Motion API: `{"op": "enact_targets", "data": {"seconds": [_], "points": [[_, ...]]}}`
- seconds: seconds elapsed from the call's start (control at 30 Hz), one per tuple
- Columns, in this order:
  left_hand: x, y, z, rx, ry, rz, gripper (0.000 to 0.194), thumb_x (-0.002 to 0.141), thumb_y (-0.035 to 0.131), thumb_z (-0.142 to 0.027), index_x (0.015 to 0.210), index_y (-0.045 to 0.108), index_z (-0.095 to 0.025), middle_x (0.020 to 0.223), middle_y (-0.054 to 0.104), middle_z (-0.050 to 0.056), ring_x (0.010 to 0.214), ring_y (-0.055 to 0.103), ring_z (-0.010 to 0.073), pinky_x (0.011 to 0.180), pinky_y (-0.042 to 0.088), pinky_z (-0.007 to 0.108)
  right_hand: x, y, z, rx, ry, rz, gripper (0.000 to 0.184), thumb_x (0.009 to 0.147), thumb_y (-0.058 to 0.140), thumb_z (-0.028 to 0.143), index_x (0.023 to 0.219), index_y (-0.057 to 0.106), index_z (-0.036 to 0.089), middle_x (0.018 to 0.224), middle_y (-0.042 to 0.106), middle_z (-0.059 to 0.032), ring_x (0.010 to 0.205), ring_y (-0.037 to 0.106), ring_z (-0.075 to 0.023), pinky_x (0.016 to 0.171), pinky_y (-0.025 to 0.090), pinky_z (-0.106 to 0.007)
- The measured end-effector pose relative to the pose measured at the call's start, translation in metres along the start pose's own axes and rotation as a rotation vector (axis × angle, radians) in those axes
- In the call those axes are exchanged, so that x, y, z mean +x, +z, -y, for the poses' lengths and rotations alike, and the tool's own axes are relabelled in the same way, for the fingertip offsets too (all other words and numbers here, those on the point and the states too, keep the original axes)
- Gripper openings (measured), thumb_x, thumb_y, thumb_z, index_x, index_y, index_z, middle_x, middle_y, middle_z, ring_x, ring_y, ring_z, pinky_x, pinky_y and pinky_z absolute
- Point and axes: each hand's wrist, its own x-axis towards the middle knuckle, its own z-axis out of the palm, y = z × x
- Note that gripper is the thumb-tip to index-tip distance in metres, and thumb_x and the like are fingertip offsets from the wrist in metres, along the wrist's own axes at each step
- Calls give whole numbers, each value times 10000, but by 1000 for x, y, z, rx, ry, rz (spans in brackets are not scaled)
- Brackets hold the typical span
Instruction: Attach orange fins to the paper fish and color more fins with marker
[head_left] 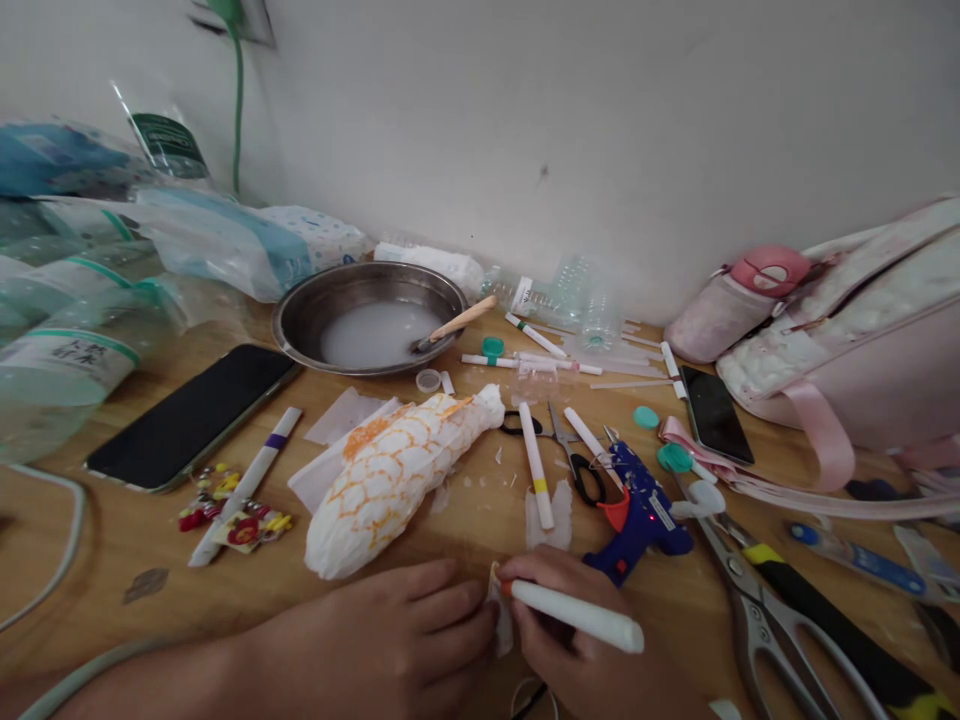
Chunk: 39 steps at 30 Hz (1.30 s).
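Observation:
My right hand [574,620] is closed around a white marker [581,612] with an orange band, its tip end pointing left. Under that end lies a small white piece of paper or film [502,620] with an orange mark at its top. My left hand [409,635] lies low on the table, fingers extended, fingertips touching or very near the small piece's left edge; its thumb is hidden. Just beyond both hands rests a white wrapped fish-shaped form [397,475] with orange scale lines. A yellow-banded marker [535,465] lies beyond my right hand.
A blue glue gun [645,510] with a lit red light and large scissors [757,610] lie to the right. Behind stands a metal bowl [300,345] of whitish liquid with a brush [457,322]. A phone [191,415] and plastic bottles [67,350] occupy the left.

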Motion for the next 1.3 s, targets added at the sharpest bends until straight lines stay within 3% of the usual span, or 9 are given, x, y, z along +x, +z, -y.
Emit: {"op": "enact_targets", "data": {"seconds": [0.17, 0.33, 0.47, 0.63, 0.77, 0.93, 1.07, 1.23, 1.3], "points": [[0, 1, -1, -3, -6, 0, 214, 975, 457, -231, 963, 667, -189, 1165, 659, 20, 1005, 586, 205, 947, 421, 353, -2, 0, 0, -39, 30, 46, 189, 768, 517, 84, 864, 620, 211, 749, 643, 23, 658, 606, -113, 609, 460, -192], [1, 0, 0, -1, 1, 6, 240, 989, 436, -238, 966, 670, -188, 1152, 666, 15, 997, 584, 196, 948, 418, 350, -2, -2, 2, 7, -2, 31, 226, 823, 484, 98, 969, 613, 213, 899, 676, -1, 820, 641, -121, 747, 475, -200], [0, 0, 1, 19, 16, 20, 228, 982, 448, -229, 980, 674, -192, 1182, 660, 12, 1031, 575, 195, 911, 438, 343, 0, -3, 2, -50, 58, 68, 179, 758, 501, 88, 827, 613, 210, 724, 625, 22, 648, 591, -118, 588, 440, -199], [0, -3, 1, 31, 29, -6, 271, 993, 403, -197, 997, 674, -183, 1117, 688, 2, 996, 583, 185, 938, 417, 341, 0, -2, 1, 22, 14, 70, 195, 823, 484, 102, 920, 610, 214, 846, 667, 6, 763, 635, -114, 697, 468, -192], [0, -3, 1, 60, 35, -7, 271, 995, 402, -200, 1040, 669, -180, 1152, 677, 4, 1026, 571, 189, 951, 408, 348, -2, -2, 3, -62, 17, 37, 182, 755, 502, 79, 826, 603, 214, 716, 613, 32, 626, 583, -103, 585, 432, -188], [0, -2, 0, 71, 18, -14, 271, 1002, 412, -235, 1010, 681, -202, 1167, 666, 2, 1049, 562, 195, 966, 395, 359, -1, -3, 3, -2, 13, 81, 199, 820, 479, 101, 926, 601, 216, 853, 656, 5, 773, 633, -118, 710, 478, -202], [0, -1, 0, 56, -30, -14, 252, 997, 435, -268, 1002, 677, -197, 1197, 644, 17, 1058, 567, 206, 960, 398, 367, -1, -4, 1, -80, 27, 47, 197, 786, 481, 85, 879, 594, 217, 769, 628, 22, 669, 605, -114, 612, 463, -198], [0, -1, 2, 25, -69, -26, 232, 984, 457, -264, 987, 674, -180, 1132, 666, 31, 1023, 583, 211, 955, 398, 361, 0, -6, 3, -12, 18, 46, 206, 849, 467, 110, 980, 589, 212, 879, 667, -3, 788, 642, -125, 724, 489, -212], [1, -1, 2, 33, -63, -39, 235, 981, 461, -270, 989, 676, -177, 1113, 675, 39, 1026, 582, 213, 948, 401, 355, 1, -6, 4, -14, 17, 60, 198, 837, 472, 102, 948, 593, 213, 844, 660, 3, 760, 635, -123, 702, 484, -210]]}}
